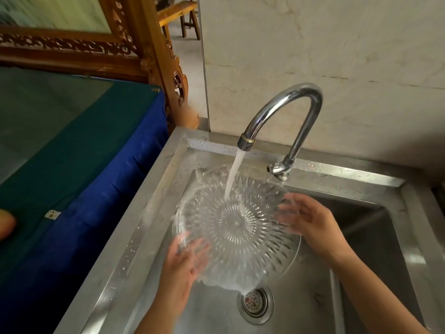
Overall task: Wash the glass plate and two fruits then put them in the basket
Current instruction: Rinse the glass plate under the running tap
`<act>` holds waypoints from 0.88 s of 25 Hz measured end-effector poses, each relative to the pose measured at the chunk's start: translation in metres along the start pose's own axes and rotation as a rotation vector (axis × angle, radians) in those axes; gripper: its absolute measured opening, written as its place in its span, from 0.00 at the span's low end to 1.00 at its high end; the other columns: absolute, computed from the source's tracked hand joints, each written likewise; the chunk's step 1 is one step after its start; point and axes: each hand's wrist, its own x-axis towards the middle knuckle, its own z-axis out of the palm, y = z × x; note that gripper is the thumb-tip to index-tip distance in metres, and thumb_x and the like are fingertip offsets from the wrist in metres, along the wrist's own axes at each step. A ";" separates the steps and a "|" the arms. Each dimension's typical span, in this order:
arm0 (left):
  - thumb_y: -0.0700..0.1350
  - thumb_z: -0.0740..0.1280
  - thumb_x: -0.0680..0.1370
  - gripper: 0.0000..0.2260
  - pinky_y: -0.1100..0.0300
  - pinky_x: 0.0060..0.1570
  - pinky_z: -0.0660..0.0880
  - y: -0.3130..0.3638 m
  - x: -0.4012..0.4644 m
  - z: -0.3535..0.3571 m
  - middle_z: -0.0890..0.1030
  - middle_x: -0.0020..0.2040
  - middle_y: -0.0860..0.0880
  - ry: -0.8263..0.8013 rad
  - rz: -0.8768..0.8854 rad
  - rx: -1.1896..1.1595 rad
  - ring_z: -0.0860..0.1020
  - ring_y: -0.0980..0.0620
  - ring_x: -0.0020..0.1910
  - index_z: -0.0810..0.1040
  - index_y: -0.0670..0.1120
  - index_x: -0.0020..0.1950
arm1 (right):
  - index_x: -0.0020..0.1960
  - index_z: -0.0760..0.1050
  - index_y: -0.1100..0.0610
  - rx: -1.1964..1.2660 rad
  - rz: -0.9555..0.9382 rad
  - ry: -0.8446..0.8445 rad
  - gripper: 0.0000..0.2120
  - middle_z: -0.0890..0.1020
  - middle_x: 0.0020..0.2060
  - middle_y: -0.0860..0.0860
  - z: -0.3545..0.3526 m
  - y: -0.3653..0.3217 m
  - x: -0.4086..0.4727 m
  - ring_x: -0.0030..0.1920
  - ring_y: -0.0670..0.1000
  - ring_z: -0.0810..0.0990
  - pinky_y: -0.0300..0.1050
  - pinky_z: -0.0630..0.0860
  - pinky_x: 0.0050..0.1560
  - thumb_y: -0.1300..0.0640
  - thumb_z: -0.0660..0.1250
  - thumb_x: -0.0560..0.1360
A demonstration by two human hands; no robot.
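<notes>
A clear cut-glass plate (237, 224) with a ray pattern is held over the steel sink (144, 208) under the running tap. Water from the spout (245, 143) strikes the plate just above its middle and splashes off the rim. My left hand (185, 263) grips the plate's near left edge, fingers seen through the glass. My right hand (305, 218) holds the right edge, fingers spread along it. An orange-pink fruit (6, 225) shows at the far left edge on the green cloth. No basket is in view.
The chrome tap (289, 104) arches over the basin from the back rim. A drain strainer (255, 302) lies below the plate. A table with green and blue cloth (72, 153) stands to the left. A carved wooden frame (154, 56) and tiled wall (337, 56) lie behind.
</notes>
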 end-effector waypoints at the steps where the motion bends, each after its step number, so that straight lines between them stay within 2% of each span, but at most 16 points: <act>1: 0.35 0.62 0.76 0.20 0.50 0.52 0.80 0.017 0.000 0.007 0.80 0.60 0.42 0.022 0.108 0.089 0.81 0.44 0.56 0.69 0.49 0.66 | 0.52 0.77 0.50 0.124 -0.003 0.040 0.17 0.85 0.44 0.49 0.001 0.004 -0.001 0.43 0.47 0.85 0.43 0.83 0.43 0.70 0.62 0.74; 3: 0.41 0.63 0.76 0.17 0.56 0.53 0.80 0.061 -0.005 0.018 0.82 0.58 0.51 0.016 0.341 0.378 0.81 0.50 0.56 0.72 0.58 0.61 | 0.54 0.75 0.60 0.323 0.043 0.117 0.13 0.84 0.45 0.52 0.011 0.012 -0.004 0.43 0.49 0.85 0.41 0.82 0.45 0.72 0.59 0.75; 5: 0.39 0.59 0.78 0.21 0.64 0.53 0.78 0.104 -0.015 0.023 0.82 0.57 0.58 -0.039 0.536 0.683 0.81 0.59 0.55 0.71 0.65 0.61 | 0.53 0.73 0.61 0.426 0.142 0.109 0.07 0.81 0.48 0.58 0.039 0.021 -0.005 0.46 0.55 0.83 0.46 0.80 0.47 0.66 0.58 0.78; 7: 0.38 0.57 0.78 0.24 0.69 0.47 0.78 0.133 -0.027 0.026 0.80 0.56 0.65 -0.051 0.632 0.945 0.79 0.67 0.53 0.68 0.66 0.65 | 0.52 0.71 0.57 0.519 0.268 0.043 0.05 0.80 0.49 0.60 0.075 0.027 -0.005 0.45 0.57 0.81 0.48 0.78 0.47 0.62 0.58 0.78; 9: 0.40 0.58 0.77 0.22 0.66 0.43 0.79 0.144 -0.036 0.029 0.81 0.52 0.67 0.003 0.649 1.053 0.80 0.69 0.48 0.69 0.63 0.65 | 0.57 0.70 0.57 0.497 0.371 0.010 0.09 0.81 0.47 0.57 0.101 0.030 -0.008 0.37 0.53 0.81 0.44 0.79 0.39 0.64 0.59 0.78; 11: 0.39 0.59 0.77 0.18 0.59 0.41 0.80 0.143 -0.037 0.023 0.83 0.47 0.64 0.057 0.535 0.988 0.83 0.64 0.43 0.74 0.61 0.58 | 0.59 0.72 0.60 0.391 0.432 0.016 0.13 0.80 0.40 0.53 0.104 0.031 -0.014 0.28 0.48 0.76 0.38 0.74 0.28 0.66 0.58 0.76; 13: 0.37 0.60 0.77 0.13 0.50 0.42 0.82 0.133 -0.029 0.010 0.85 0.45 0.54 0.090 0.296 0.895 0.85 0.54 0.40 0.77 0.54 0.53 | 0.56 0.75 0.60 0.228 0.471 0.024 0.13 0.79 0.37 0.54 0.084 0.031 -0.019 0.24 0.47 0.73 0.37 0.69 0.24 0.68 0.58 0.75; 15: 0.36 0.61 0.77 0.12 0.50 0.40 0.82 0.107 -0.018 -0.006 0.85 0.47 0.45 0.089 -0.012 0.691 0.85 0.46 0.38 0.76 0.46 0.58 | 0.54 0.75 0.60 0.042 0.432 0.052 0.10 0.80 0.38 0.56 0.052 0.022 -0.022 0.23 0.47 0.75 0.38 0.71 0.24 0.66 0.57 0.77; 17: 0.34 0.61 0.76 0.14 0.53 0.38 0.81 0.069 -0.016 -0.010 0.84 0.49 0.40 0.033 -0.235 0.455 0.85 0.44 0.38 0.74 0.43 0.60 | 0.53 0.76 0.55 -0.155 0.253 0.101 0.09 0.82 0.38 0.52 0.025 0.005 -0.024 0.25 0.46 0.80 0.38 0.75 0.26 0.58 0.58 0.78; 19: 0.34 0.62 0.76 0.13 0.52 0.41 0.81 0.034 -0.017 -0.005 0.84 0.52 0.40 -0.007 -0.275 0.263 0.85 0.43 0.40 0.74 0.44 0.58 | 0.52 0.74 0.46 -0.286 0.075 0.150 0.07 0.82 0.38 0.47 0.011 -0.014 -0.026 0.31 0.46 0.83 0.42 0.79 0.32 0.52 0.58 0.78; 22: 0.36 0.63 0.75 0.10 0.51 0.44 0.81 0.019 -0.011 0.004 0.83 0.53 0.42 0.008 -0.170 0.129 0.85 0.48 0.43 0.75 0.46 0.55 | 0.48 0.73 0.41 -0.186 0.037 0.163 0.12 0.82 0.41 0.50 0.008 -0.026 -0.023 0.38 0.50 0.84 0.53 0.80 0.40 0.59 0.58 0.78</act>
